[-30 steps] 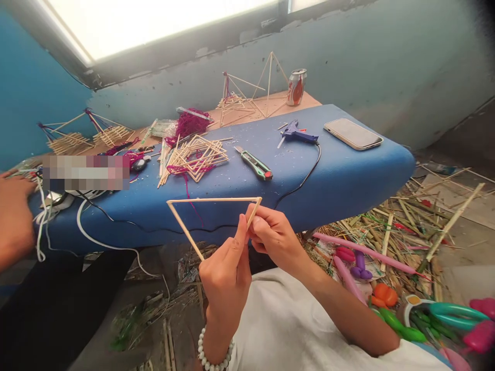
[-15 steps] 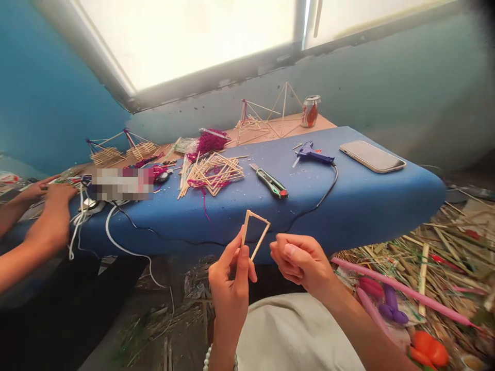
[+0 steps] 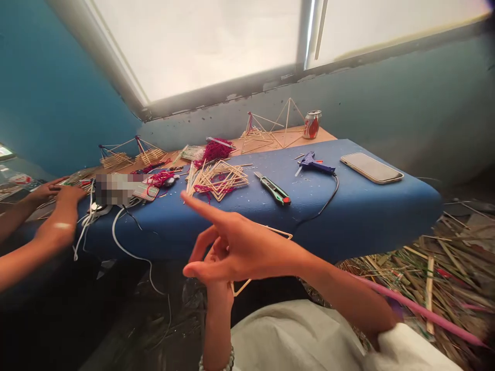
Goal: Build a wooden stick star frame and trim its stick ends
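Observation:
My right hand (image 3: 247, 245) reaches across in front of my left hand (image 3: 218, 289). Its index finger is stretched out to the left, the thumb is apart, and nothing shows in its grasp. Behind it, my left hand holds a small frame of thin wooden sticks (image 3: 243, 287); the left fingers are mostly hidden. Beyond the pointing fingertip, on the blue table (image 3: 359, 201), lies a pile of stick frames (image 3: 222, 180) with magenta yarn. A green utility knife (image 3: 274, 189) rests to the right of the pile.
A blue glue gun (image 3: 315, 164) with a black cord, a phone (image 3: 372, 168) and a drink can (image 3: 311, 124) are farther right. Stick pyramids (image 3: 257, 134) stand at the back. At left, another person's arms (image 3: 58, 221) reach over cables. Sticks and a long pink balloon (image 3: 421, 309) cover the floor.
My right hand has moved left across my left hand, its fist unfolding into an outstretched index finger. The stick frame is now lower and partly covered. The view has tilted up slightly.

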The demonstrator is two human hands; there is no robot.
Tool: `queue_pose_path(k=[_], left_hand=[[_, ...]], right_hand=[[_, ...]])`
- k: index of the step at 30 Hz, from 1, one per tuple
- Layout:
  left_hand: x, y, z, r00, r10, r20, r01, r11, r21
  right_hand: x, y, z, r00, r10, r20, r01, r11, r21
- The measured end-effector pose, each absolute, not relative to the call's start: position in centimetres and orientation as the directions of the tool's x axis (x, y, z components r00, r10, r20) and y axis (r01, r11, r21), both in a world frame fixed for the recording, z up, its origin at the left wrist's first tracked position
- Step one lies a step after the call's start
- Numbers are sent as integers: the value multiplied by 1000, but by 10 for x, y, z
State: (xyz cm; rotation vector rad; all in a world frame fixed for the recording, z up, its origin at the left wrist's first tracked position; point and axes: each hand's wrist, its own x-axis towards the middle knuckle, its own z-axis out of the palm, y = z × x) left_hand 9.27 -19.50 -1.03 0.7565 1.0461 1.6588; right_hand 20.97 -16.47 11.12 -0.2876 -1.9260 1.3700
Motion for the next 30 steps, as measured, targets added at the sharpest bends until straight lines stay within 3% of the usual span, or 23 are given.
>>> queue_pose_path(k=[3, 6, 7, 10, 16, 19, 22, 24, 26, 30], left_hand=[[87, -194, -6, -296, 955, -4, -481, -145, 865], [85, -195, 0, -294, 956, -15, -546, -155, 823], [85, -195, 2, -297, 955, -20, -564, -159, 810], [87, -194, 6, -305, 952, -20, -606, -178, 775], [90, -201, 11, -318, 947, 52, -549, -228, 804], [88, -207, 12, -322, 942, 92, -460, -241, 855], [87, -208, 10, -357, 919, 164, -333, -289, 897], [86, -203, 8, -401, 883, 246, -209, -349, 913], [86, -197, 5, -469, 806, 362, -34, -426, 904], [90, -197, 0, -581, 503, 640, 345, -559, 754]], right_hand=[[225, -154, 104, -567, 676, 472, -334, 335, -881], [259, -156, 68, -52, 883, 466, -295, 432, -852], [270, -159, 53, 141, 887, 440, -220, 461, -859], [296, -167, 15, 316, 853, 414, -122, 470, -874], [298, -172, 5, 308, 795, 523, 128, 511, -850], [293, -174, 20, 115, 799, 591, 194, 565, -802], [289, -179, 28, -101, 812, 575, 161, 584, -796], [286, -183, 30, -156, 813, 561, 138, 581, -802], [284, -187, 31, -148, 811, 565, 137, 583, -801], [277, -194, 28, -79, 792, 606, 170, 609, -774]])
